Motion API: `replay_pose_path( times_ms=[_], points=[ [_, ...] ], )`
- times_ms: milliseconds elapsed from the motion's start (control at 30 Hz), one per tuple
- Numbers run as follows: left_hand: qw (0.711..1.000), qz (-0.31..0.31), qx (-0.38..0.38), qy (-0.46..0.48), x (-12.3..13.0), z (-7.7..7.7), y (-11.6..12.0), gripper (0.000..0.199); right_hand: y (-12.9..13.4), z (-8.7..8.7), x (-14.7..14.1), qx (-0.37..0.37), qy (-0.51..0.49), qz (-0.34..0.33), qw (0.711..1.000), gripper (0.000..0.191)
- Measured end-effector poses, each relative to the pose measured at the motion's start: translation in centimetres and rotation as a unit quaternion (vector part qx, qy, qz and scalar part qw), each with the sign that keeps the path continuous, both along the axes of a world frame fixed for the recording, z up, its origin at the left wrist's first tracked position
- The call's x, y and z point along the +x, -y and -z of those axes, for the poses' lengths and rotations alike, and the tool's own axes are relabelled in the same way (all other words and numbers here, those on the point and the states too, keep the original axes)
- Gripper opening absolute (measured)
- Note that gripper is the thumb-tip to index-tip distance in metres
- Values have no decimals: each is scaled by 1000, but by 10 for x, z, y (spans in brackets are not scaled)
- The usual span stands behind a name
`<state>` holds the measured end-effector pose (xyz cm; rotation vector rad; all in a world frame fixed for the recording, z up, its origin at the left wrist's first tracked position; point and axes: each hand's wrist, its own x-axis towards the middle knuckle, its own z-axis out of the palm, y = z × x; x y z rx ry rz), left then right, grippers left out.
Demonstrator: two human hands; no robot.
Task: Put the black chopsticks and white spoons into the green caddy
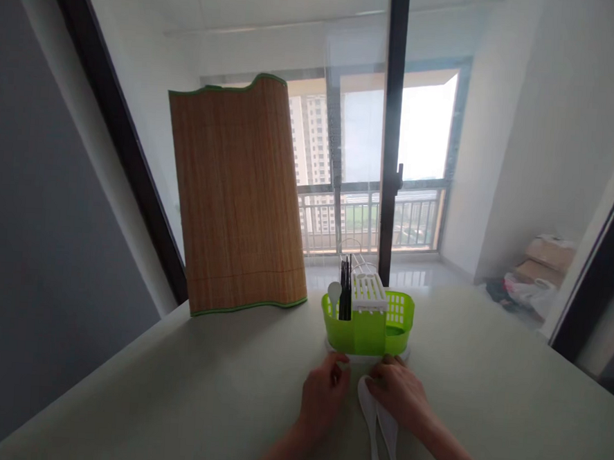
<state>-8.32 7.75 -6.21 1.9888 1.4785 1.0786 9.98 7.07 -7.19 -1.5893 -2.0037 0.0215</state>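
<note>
A bright green utensil holder with a white base stands upright on the pale table. Black chopsticks and a small white spoon stand in its left part, and a white slotted rack sits at its middle. My left hand is closed, its curled fingertips at the base's front left edge. My right hand is closed too, fingers bent at the front right edge. Beneath and beside that hand lie two long-handled white spoons, one partly covered by it.
A bamboo mat with green edging stands curled on the table at the back left. Behind the table is a glass door with a dark frame. Beyond the glass, boxes and bags lie on the right.
</note>
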Motion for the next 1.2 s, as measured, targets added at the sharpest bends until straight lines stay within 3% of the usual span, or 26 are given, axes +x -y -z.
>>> replay_pose_path(
  times_ms=[100, 300, 533, 700, 800, 1000, 1200],
  points=[
    [999, 26, -23, -6, 7, 9, 8, 22, -1, 4, -2, 7, 2, -14, 1000, 16],
    [998, 31, -26, 38, 13, 11, 12, 28, -2, 4, -4, 34, -28, -36, 998, 20],
    [990, 31, 6, 134, 7, -3, 19, 32, 6, -22, -9, 85, -112, -47, 989, 29],
    [992, 69, 35, 102, 4, -5, 32, 32, 29, -48, -11, 231, -146, -106, 956, 19],
    [990, 107, 60, 70, 3, 1, 34, 28, 38, -55, -12, 278, -117, -142, 943, 25],
    [971, 155, 182, 23, 9, 13, 28, 23, 40, -56, -14, 308, -98, -165, 932, 28],
    [971, 155, 183, 21, 9, 12, 25, 21, 38, -67, -10, 288, -60, -141, 945, 23]
  ],
)
